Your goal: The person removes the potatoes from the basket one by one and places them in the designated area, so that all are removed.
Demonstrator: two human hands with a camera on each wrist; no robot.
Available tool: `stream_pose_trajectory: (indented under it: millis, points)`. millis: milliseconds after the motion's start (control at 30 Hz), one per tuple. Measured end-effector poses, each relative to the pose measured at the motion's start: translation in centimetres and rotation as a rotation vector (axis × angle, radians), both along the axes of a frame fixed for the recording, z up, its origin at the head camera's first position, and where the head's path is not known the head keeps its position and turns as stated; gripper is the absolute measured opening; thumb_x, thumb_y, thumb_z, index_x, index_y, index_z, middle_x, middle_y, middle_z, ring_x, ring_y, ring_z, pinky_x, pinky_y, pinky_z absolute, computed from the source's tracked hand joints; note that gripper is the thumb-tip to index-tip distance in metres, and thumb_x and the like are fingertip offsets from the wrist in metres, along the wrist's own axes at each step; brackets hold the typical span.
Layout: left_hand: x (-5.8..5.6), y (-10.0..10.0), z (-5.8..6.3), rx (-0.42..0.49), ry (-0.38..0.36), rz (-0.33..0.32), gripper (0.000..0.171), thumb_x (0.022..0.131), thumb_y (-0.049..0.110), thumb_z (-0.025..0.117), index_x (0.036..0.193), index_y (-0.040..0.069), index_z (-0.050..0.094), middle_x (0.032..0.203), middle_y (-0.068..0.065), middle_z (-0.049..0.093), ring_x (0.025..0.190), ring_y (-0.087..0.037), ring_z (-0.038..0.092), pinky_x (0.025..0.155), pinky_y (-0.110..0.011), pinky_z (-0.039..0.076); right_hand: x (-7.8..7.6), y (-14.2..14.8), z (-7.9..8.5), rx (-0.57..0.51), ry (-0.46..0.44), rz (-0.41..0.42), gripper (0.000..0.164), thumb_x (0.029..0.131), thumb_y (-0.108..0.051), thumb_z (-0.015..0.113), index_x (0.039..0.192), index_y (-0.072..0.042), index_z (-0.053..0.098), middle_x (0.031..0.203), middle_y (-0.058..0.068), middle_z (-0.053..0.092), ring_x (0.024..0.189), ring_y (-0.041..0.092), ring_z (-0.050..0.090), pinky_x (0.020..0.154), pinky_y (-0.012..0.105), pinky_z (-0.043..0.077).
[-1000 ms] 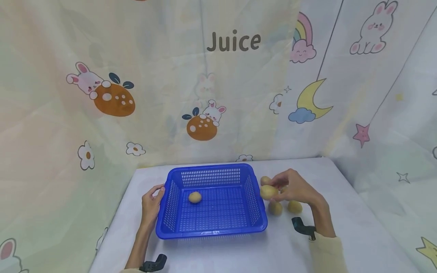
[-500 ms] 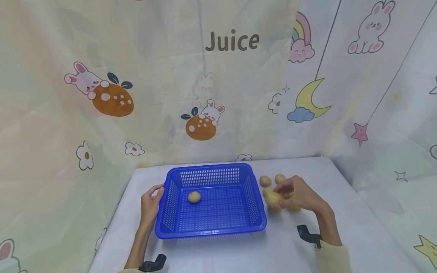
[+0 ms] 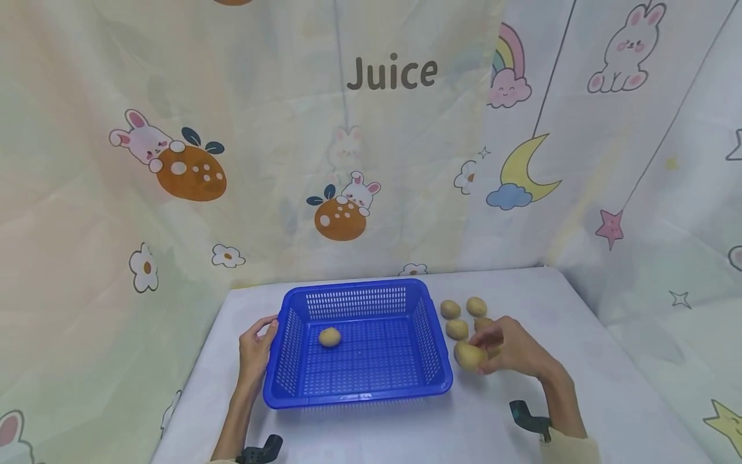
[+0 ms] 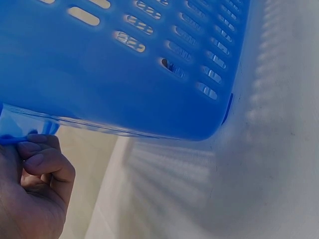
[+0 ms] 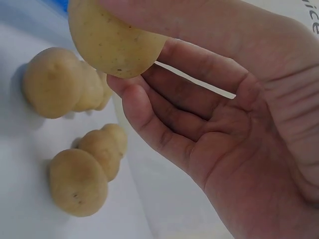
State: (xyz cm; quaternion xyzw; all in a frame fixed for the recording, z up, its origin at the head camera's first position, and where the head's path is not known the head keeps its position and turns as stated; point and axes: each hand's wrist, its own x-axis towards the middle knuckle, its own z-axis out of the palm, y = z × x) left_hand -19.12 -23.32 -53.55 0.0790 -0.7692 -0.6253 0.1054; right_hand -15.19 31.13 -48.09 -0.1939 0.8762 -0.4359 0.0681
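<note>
A blue plastic basket [image 3: 371, 361] with slotted walls stands on the table, one potato [image 3: 330, 337] lying in its left part. My left hand [image 3: 256, 351] grips the basket's left rim; in the left wrist view its fingers [image 4: 55, 164] curl at the edge. Just right of the basket, my right hand [image 3: 513, 351] pinches a yellowish potato [image 5: 114, 42] between thumb and fingers. Several more potatoes [image 3: 456, 329] lie on the table beyond and beneath that hand, which partly hides some of them. The right wrist view shows them in two short rows, the nearest potato [image 5: 79, 183] at the lower left.
A white cloth covers the table [image 3: 371, 435]. Printed curtains [image 3: 261, 161] with rabbits and a moon hang behind it and along both sides. The basket's raised right wall [image 3: 437, 338] stands between the loose potatoes and its inside.
The right hand, holding the potato, has moved toward me and slightly right, so that more potatoes behind it show. The left hand and the basket have stayed in place.
</note>
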Motion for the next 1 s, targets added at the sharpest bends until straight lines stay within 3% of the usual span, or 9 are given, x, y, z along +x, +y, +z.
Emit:
stream_pose_trajectory:
  millis: [467, 1000]
  points:
    - [0.1, 0.0, 0.0, -0.025, -0.029, -0.007, 0.044, 0.115, 0.032, 0.057, 0.144, 0.001, 0.066, 0.119, -0.026, 0.079, 0.069, -0.003, 0.074, 0.063, -0.020, 0.059, 1.2, 0.1, -2.8, 0.038, 0.000, -0.034, 0.045, 0.063, -0.016, 0.103, 0.104, -0.014, 0.084, 0.097, -0.005, 0.082, 0.088, 0.008, 0.071, 0.083, 0.029, 0.062]
    - [0.0, -0.1, -0.2, -0.022, -0.029, -0.010, 0.044, 0.116, 0.032, 0.056, 0.145, 0.001, 0.066, 0.119, -0.024, 0.080, 0.071, -0.002, 0.075, 0.065, -0.019, 0.060, 2.6, 0.3, -4.1, -0.006, -0.066, -0.052, 0.047, 0.062, -0.012, 0.103, 0.105, -0.010, 0.083, 0.101, 0.001, 0.081, 0.088, 0.009, 0.072, 0.081, 0.030, 0.063]
